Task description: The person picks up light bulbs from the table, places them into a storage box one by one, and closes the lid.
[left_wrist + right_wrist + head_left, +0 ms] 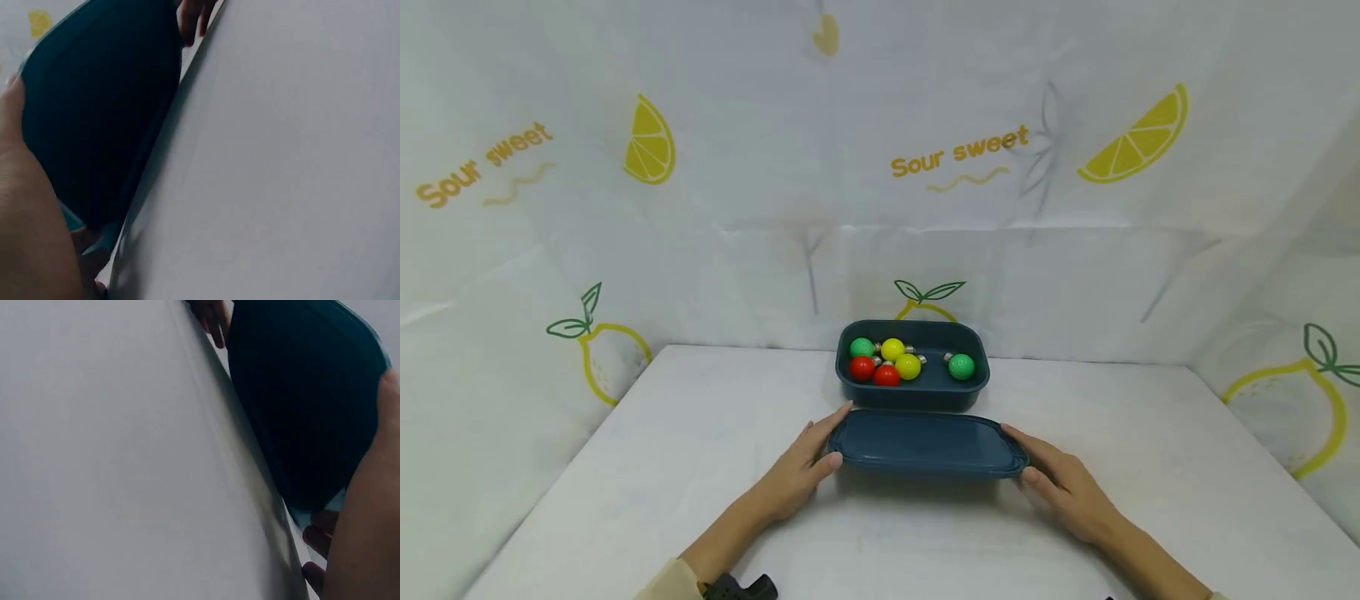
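Note:
A dark blue lid (925, 442) hangs flat just above the white table (662, 467), with a shadow under it. My left hand (832, 437) grips its left end, thumb at the near edge and fingers at the far edge. My right hand (1018, 454) grips the right end the same way. In the left wrist view the lid's underside (100, 112) fills the upper left, with my fingers curled beneath it. The right wrist view shows the same underside (300, 394). Just behind the lid stands an open dark blue box (917, 393) holding several small coloured bulbs (887, 362), red, yellow and green.
A white cloth printed with lemons (647, 150) walls the table at the back and both sides. The box sits at the middle rear of the table. Bare tabletop lies to the left and right of my hands.

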Motion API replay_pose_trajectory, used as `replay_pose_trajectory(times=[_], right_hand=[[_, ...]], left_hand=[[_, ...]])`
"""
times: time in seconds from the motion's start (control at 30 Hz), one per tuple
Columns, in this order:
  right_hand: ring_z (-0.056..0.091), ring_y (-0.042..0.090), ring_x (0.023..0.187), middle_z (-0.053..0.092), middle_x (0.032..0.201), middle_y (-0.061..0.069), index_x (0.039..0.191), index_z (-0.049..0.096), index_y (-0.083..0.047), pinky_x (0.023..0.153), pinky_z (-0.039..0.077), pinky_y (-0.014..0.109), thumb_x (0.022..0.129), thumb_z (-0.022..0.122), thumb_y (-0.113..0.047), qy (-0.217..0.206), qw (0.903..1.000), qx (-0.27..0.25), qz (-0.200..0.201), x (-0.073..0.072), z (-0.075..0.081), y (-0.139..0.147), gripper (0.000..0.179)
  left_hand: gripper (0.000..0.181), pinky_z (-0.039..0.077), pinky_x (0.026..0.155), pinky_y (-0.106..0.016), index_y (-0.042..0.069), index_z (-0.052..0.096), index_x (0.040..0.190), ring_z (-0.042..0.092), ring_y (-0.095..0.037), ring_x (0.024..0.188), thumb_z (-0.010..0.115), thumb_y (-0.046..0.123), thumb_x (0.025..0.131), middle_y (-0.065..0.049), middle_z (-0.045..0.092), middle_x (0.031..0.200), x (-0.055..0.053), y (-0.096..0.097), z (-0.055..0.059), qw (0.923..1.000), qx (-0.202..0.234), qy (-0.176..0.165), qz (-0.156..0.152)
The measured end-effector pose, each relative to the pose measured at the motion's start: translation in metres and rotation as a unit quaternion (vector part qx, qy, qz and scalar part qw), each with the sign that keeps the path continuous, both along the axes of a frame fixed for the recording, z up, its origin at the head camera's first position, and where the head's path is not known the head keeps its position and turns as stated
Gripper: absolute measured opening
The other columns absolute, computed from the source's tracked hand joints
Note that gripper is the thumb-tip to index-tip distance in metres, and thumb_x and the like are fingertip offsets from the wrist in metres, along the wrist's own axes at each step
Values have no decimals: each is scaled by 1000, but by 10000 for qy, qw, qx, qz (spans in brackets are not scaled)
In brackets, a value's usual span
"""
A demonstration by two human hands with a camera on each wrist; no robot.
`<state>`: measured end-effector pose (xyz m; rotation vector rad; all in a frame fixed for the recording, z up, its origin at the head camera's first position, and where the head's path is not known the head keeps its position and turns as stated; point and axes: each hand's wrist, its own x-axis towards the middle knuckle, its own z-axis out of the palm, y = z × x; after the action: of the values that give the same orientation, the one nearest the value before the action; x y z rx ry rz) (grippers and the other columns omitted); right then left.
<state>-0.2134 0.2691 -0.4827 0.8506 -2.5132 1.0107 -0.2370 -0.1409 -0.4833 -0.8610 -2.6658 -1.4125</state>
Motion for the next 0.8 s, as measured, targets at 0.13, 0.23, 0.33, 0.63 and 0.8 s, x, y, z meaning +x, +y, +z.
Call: replay_pose_trajectory(times=[0.13,0.23,0.33,0.63,0.8], right_hand=[[36,-15,137,59,144,18,152,47,-14,110,25,-1,104,49,-11,312,9987,-214,-332,2,0,-9,48],[49,4,138,62,141,19,152,47,-17,107,22,-3,101,57,-17,406,9951,-139,-894,5,1,-18,52],[60,29,130,62,141,17,157,39,-20,103,19,-6,96,67,-22,502,9874,69,-1503,7,5,-28,67],[22,-11,148,44,156,22,162,15,-6,115,17,0,98,64,-15,1257,9806,-508,-1417,3,21,-55,81],[33,1,150,41,157,25,160,14,2,121,23,10,103,53,-8,1836,9663,-1463,-1053,-9,37,-68,70]], left_hand=[[64,14,121,-71,32,4,164,13,-37,158,32,45,108,-5,6,173,8,19,-1,9959,682,-544,226],[67,7,120,-75,30,-2,164,6,-39,159,25,53,107,-4,-1,173,11,27,-1,9925,1000,-643,288],[70,6,118,-78,28,-2,164,6,-42,158,21,59,106,-8,0,173,11,31,-1,9905,1295,-349,288],[80,20,112,-80,25,2,164,26,-47,151,9,72,100,-18,20,168,5,41,13,9671,1990,1336,852],[82,20,116,-77,23,3,164,21,-36,156,14,72,100,-10,25,169,-7,52,34,9517,2188,1803,1179]])
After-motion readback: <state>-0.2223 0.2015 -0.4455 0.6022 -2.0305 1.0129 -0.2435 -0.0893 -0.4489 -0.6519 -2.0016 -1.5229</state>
